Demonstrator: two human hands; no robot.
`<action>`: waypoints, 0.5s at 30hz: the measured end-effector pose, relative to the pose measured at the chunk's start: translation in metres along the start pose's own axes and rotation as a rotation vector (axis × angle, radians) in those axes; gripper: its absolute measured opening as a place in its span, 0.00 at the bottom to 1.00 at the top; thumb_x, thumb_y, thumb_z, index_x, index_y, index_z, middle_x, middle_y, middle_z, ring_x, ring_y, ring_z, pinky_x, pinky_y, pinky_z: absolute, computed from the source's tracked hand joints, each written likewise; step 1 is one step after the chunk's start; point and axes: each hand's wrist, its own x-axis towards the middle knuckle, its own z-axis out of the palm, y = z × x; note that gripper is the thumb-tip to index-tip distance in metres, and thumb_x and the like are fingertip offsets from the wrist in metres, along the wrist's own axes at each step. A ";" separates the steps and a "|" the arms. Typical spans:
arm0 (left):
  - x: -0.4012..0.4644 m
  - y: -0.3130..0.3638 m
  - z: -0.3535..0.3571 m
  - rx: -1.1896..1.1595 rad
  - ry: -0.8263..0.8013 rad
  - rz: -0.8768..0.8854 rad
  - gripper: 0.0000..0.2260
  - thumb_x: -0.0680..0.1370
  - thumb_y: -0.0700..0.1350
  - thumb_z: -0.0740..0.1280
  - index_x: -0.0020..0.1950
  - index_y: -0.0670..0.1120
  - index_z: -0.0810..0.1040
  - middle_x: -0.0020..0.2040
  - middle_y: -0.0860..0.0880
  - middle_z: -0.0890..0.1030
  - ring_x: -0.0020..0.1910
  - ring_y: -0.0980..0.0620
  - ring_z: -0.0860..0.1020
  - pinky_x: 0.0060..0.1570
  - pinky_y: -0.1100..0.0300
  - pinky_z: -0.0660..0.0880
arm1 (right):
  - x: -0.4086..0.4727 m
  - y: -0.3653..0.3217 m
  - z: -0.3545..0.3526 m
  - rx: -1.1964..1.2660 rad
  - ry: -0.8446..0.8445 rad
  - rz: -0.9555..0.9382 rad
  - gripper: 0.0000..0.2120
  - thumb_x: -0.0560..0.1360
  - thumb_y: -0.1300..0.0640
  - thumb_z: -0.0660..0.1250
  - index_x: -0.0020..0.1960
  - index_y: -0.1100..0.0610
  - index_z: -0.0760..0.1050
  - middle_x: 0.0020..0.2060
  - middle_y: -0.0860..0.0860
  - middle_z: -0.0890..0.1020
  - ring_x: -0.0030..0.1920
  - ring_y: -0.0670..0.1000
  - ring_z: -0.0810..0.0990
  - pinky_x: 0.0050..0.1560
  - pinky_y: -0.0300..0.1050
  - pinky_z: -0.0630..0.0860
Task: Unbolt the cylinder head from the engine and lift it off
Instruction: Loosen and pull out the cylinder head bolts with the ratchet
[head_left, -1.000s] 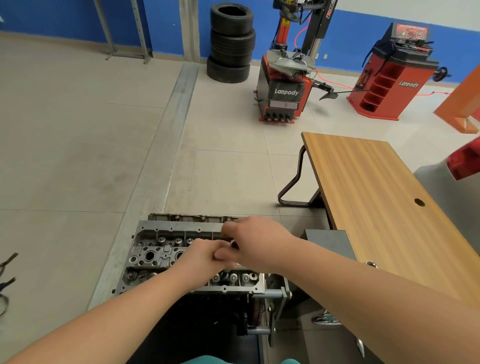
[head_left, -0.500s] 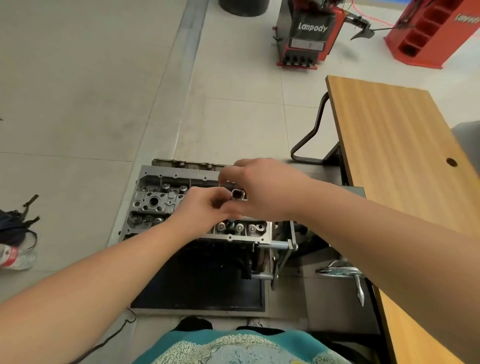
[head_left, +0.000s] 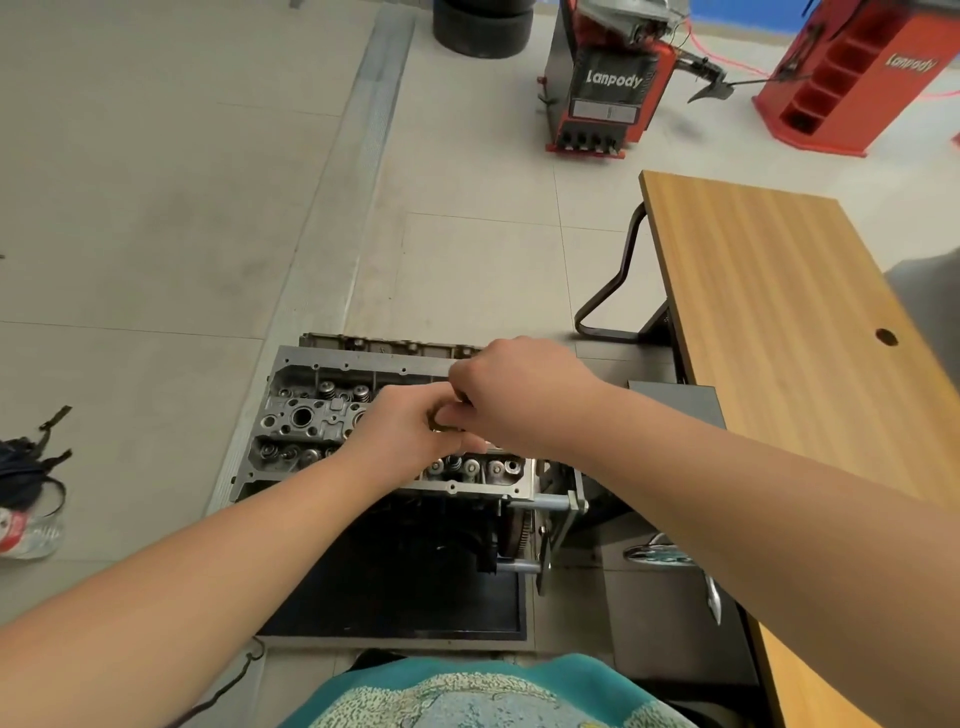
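The grey aluminium cylinder head sits on the dark engine block, valve springs and bolt holes facing up. Both my hands meet above its right half. My left hand and my right hand curl together around a small metal socket tool, of which only a brassy-grey sliver shows between the fingers. The hands cover the head's middle and the tool's lower end. I cannot tell whether the tool sits on a bolt.
The engine hangs on a stand over a black floor tray. A wooden table is close on the right, with a chrome tool below its edge. A dark bag and bottle lie left. A tyre changer and tyres stand far back.
The camera has tilted down toward the engine. My hands stay joined over the head's right half; the socket's open end seen half a second ago is now mostly covered by fingers.
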 end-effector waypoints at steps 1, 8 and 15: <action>-0.002 0.002 0.000 -0.011 0.002 0.026 0.17 0.72 0.48 0.80 0.37 0.69 0.77 0.37 0.68 0.81 0.37 0.66 0.77 0.38 0.74 0.70 | 0.002 0.000 0.003 -0.018 -0.001 -0.012 0.13 0.83 0.45 0.62 0.53 0.53 0.78 0.39 0.50 0.77 0.37 0.55 0.76 0.31 0.44 0.62; -0.001 -0.008 -0.004 0.024 -0.092 -0.050 0.09 0.79 0.47 0.74 0.39 0.52 0.81 0.34 0.62 0.83 0.36 0.62 0.79 0.35 0.71 0.71 | -0.006 0.006 0.000 0.144 0.042 -0.206 0.11 0.80 0.47 0.69 0.61 0.47 0.79 0.53 0.46 0.78 0.47 0.51 0.80 0.37 0.45 0.71; -0.001 -0.003 -0.008 -0.053 -0.079 -0.042 0.10 0.75 0.47 0.79 0.46 0.61 0.81 0.44 0.66 0.84 0.48 0.66 0.82 0.45 0.74 0.74 | 0.003 -0.002 0.004 0.008 -0.006 -0.070 0.03 0.82 0.55 0.65 0.55 0.52 0.75 0.43 0.49 0.77 0.41 0.56 0.79 0.31 0.45 0.62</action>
